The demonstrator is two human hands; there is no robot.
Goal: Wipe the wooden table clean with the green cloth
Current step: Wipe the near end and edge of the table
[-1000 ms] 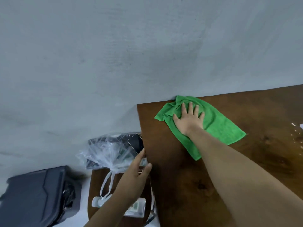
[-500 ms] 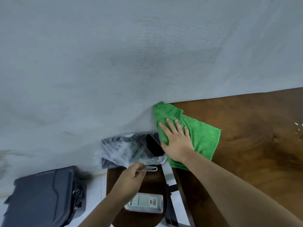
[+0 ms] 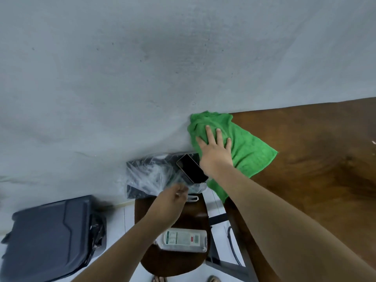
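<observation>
At the far left corner of the wooden table [image 3: 315,159], against the wall, the green cloth [image 3: 246,147] is pressed flat under the spread right hand [image 3: 215,153]. The left hand [image 3: 168,202] is held loosely curled, gripping nothing, above a stool [image 3: 183,259] beside the table.

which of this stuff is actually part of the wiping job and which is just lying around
In the job:
green cloth, spread at the table's far left corner
wooden table
right hand, flat on the cloth

Lying about:
phone
plastic bag
clear bottle on the stool
dark case
</observation>
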